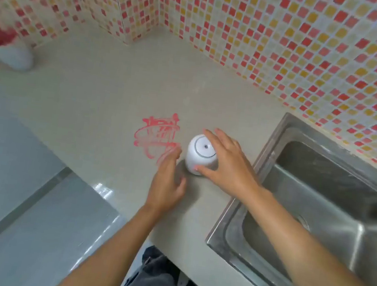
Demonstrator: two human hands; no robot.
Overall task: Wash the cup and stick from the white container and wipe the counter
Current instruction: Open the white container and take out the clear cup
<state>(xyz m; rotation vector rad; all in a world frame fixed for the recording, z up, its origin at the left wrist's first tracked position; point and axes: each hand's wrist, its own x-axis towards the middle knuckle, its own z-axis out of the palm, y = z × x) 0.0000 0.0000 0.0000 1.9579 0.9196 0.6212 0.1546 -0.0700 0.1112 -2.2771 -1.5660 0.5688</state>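
Observation:
A small white rounded container (196, 154) with a grey ring on its top stands on the beige counter (99, 88), just left of the sink. My right hand (226, 163) wraps round its right side, thumb at the base and fingers over the top edge. Beside it on the left, my left hand (168, 178) hovers with blurred straight fingers, holding nothing. Red scribbled marks (157, 135) stain the counter beyond my left hand. No cup or stick shows.
A steel sink (318, 208) is set into the counter at the right. A white vessel with red stuff inside (8, 49) stands at the far left by the mosaic-tiled wall. The counter's front edge drops to a grey floor at the left.

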